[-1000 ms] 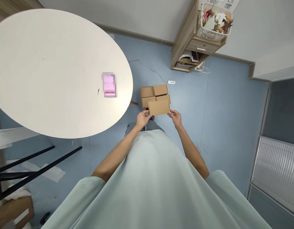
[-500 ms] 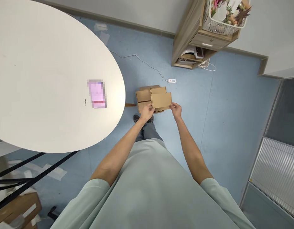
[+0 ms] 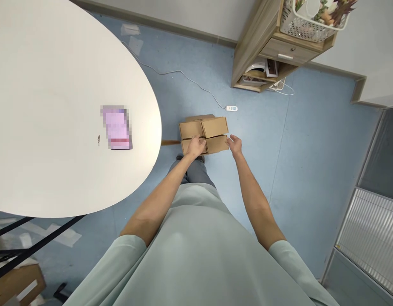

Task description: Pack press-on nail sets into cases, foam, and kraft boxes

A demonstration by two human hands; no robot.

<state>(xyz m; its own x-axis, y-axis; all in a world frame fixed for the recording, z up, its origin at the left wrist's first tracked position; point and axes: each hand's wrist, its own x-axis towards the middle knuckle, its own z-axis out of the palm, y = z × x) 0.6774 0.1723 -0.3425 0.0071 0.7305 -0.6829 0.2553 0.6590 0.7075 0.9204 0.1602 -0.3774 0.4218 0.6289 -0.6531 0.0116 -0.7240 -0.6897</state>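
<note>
Several small brown cardboard boxes sit in two rows in an opened carton, whose flap [image 3: 201, 117] shows at the back. The near right box [image 3: 217, 144] lies level with the far right box [image 3: 215, 126] and the far left box [image 3: 190, 129]. Over the near left box rests my left hand [image 3: 195, 147], its fingers loosely apart near the gap between the boxes and partly hiding that box. My right hand [image 3: 235, 145] is just off the right edge of the near right box, thumb and fingers parted, with nothing in it.
To the left stands a white round-edged table [image 3: 56, 170] with a blurred pink item [image 3: 117, 128] on it. A power strip [image 3: 231, 108] with its cord lies on the floor beyond the boxes. A wooden cabinet [image 3: 256, 46] carries a white basket [image 3: 306, 27] at the back right.
The small box that was tilted between both hands now lies flat in the near right spot. Both hands have let go of it. The view has shifted slightly.
</note>
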